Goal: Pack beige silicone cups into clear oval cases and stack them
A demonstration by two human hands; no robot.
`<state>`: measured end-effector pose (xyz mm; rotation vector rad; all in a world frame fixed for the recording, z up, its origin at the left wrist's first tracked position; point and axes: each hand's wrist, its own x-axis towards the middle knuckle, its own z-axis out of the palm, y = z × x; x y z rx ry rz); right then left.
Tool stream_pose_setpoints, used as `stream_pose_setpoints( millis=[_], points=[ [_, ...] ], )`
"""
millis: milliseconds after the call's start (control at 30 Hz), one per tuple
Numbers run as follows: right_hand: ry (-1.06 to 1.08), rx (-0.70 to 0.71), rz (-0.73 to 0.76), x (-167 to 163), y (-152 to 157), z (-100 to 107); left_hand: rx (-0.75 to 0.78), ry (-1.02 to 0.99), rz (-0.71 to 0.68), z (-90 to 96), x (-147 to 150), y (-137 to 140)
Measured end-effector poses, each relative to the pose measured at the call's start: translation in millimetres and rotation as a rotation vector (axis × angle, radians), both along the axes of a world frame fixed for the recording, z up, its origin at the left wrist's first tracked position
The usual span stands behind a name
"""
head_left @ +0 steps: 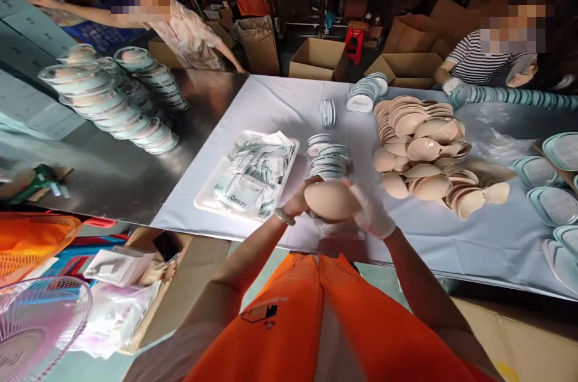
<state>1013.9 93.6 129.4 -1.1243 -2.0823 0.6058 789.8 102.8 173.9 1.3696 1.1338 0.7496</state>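
A beige, oval bra cup point(332, 200) is held in front of me near the table's front edge. My left hand point(295, 200), bare with a bracelet at the wrist, has its fingers closed on the cup's left end. My right hand point(374, 213), in a white glove, grips the right end. Just beyond them lie stacked pale oval packages point(329, 156), and something clear sits under the cup, partly hidden. To the right is a heap of similar beige bra cups point(424, 150). On the left, a white tray point(203, 204) holds printed sachets point(262, 174).
Stacked clear-lidded packages point(108, 99) stand on the metal tabletop at left. More printed oval packages point(360, 102) are at the back, others point(557, 204) at far right. Co-workers stand across the table at both sides. A pink fan point(40, 328) is at lower left.
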Motion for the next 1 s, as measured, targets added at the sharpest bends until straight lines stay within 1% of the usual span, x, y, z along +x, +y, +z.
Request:
stream_pose_setpoints(
  millis=[67,100,167,200,267,300,333,400,433,467,500,567,633,733,800,867,900,933,1000],
  points=[
    [-0.088,0.068,0.152,14,-18,0,-0.101,-0.199,-0.111,6.1,-1,-4],
    [-0.134,0.095,0.181,19,-23,-3,-0.143,-0.268,-0.158,7.1,1,-6],
    [-0.172,0.114,0.154,28,-26,-16,-0.199,-0.325,-0.171,2.5,11,-14],
    [-0.125,0.096,0.121,32,-24,-24,-0.214,-0.321,-0.145,-3.7,17,-20],
    [0.106,0.010,0.022,43,-15,-44,-0.197,-0.250,-0.038,-24.0,29,-34],
    [0.264,-0.058,-0.062,50,-10,-53,-0.153,-0.154,0.043,-37.6,35,-43],
    [0.424,-0.141,-0.180,56,-6,-63,-0.083,-0.010,0.128,-52.8,40,-52],
    [0.675,-0.327,-0.456,69,-2,-80,0.097,0.359,0.256,-85.4,51,-71],
    [0.746,-0.408,-0.556,74,-3,-88,0.175,0.536,0.280,-100.9,57,-79],
    [0.788,-0.470,-0.619,78,-4,-95,0.230,0.676,0.276,-114.8,62,-86],
    [0.812,-0.511,-0.650,81,-7,-102,0.260,0.766,0.253,-126.4,66,-91],
    [0.823,-0.546,-0.624,82,-12,-113,0.262,0.854,0.213,-141.5,73,-95],
    [0.809,-0.549,-0.562,82,-16,-121,0.223,0.916,0.205,-146.9,76,-94],
    [0.775,-0.580,-0.444,80,-15,-131,0.159,1.012,0.204,-144.3,80,-89],
    [0.749,-0.607,-0.398,78,-10,-135,0.142,1.043,0.199,-139.9,83,-86],
    [0.709,-0.594,-0.373,74,-6,-138,0.145,1.059,0.169,-135.0,86,-84],
    [0.671,-0.565,-0.334,70,-6,-138,0.142,1.072,0.139,-132.6,87,-84],
    [0.616,-0.527,-0.256,66,-7,-139,0.131,1.089,0.100,-130.4,87,-84],
    [0.459,-0.455,-0.051,57,-13,-141,0.081,1.118,0.025,-127.4,84,-86]
  ],
)
